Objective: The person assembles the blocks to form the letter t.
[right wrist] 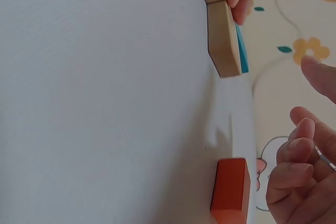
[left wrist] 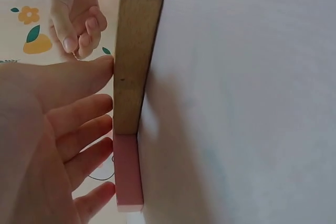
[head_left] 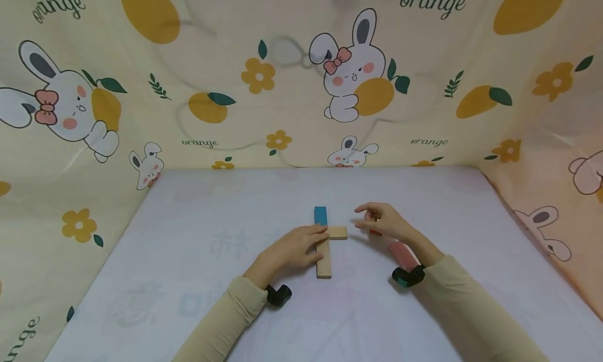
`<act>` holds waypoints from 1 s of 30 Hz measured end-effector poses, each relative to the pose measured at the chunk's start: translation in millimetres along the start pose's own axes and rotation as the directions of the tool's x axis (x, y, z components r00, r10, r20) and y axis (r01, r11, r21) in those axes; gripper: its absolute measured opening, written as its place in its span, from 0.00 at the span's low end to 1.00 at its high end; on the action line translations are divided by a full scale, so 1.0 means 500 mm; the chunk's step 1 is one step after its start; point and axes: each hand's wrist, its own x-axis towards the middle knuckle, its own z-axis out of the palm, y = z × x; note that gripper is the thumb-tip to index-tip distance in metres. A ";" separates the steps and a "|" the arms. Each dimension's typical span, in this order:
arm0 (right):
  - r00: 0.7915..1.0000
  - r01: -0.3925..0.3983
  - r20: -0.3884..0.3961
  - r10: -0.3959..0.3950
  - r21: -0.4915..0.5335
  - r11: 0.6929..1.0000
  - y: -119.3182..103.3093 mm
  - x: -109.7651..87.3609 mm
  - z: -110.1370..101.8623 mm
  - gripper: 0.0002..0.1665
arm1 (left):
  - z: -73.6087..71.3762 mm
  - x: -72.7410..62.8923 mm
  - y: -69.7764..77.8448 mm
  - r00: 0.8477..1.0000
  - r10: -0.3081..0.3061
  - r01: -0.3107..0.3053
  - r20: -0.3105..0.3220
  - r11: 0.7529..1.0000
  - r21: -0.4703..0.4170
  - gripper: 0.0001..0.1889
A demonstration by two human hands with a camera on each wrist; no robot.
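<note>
My left hand [head_left: 297, 245] lies over a group of flat blocks, its fingertips on them. Above it in the head view is a blue block [head_left: 320, 215]. A short plain wooden block [head_left: 337, 233] points right, and a longer wooden block [head_left: 323, 262] runs towards me. In the left wrist view, the fingertips touch the wooden block [left wrist: 137, 66] and a pink block [left wrist: 127, 171] at its end; the hand hides that pink block from the head view. My right hand [head_left: 386, 221] hovers with loosely bent fingers, holding nothing, close by an orange-red block [right wrist: 231, 190].
A pink piece [head_left: 403, 255] shows beneath the right wrist, next to a small black wrist camera [head_left: 408, 276]. Another black wrist camera [head_left: 279, 295] sits under the left wrist. A white cloth covers the table [head_left: 235, 194]; a printed curtain [head_left: 282, 90] rises behind it.
</note>
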 end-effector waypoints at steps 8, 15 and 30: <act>1.000 0.018 -0.001 -0.018 0.037 0.999 0.009 -0.019 -0.015 0.27 | 0.003 0.001 -0.003 1.000 0.000 0.000 0.013 1.000 -0.010 0.28; 0.999 -0.031 -0.008 0.032 0.043 0.999 0.024 -0.032 -0.023 0.27 | 0.000 -0.001 -0.002 1.000 -0.002 0.003 0.019 0.999 -0.033 0.28; 0.999 -0.033 -0.019 0.034 0.065 0.997 0.065 -0.053 -0.035 0.27 | -0.001 0.000 -0.003 0.999 -0.015 0.016 0.032 0.999 -0.047 0.28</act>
